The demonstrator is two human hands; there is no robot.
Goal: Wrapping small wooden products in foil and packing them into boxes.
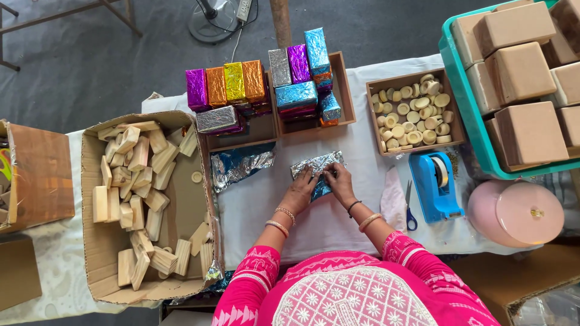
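Cardboard box (96, 265) at the left of the frame lies open and full of plain wooden blocks (136, 181). Just right of it, a loose sheet of blue and silver foil (238, 166) lies crumpled on the white-covered worktop (266, 208). Above that, at upper centre, wrapped blocks (229, 84) in purple, orange, gold, silver and blue stand stacked in wooden trays.

At centre frame both hands press on a foil-wrapped block (317, 172) that rests on the worktop. The left hand (300, 192) lies on its left half with its fingers curled down over the foil; the right hand (339, 184) pinches the foil's right part, fingers closed narrowly on a fold.

Further right sit a tray of small round wooden discs (414, 118), a pair of blue-handled scissors (411, 211), a blue tape dispenser (436, 184), a pink round box (516, 212) and a teal crate (477, 136) of brown blocks.

My judgement: the thin foil could tear if pulled hard over a block corner, and a fold could spring open if a hand lifts before it is creased or taped.
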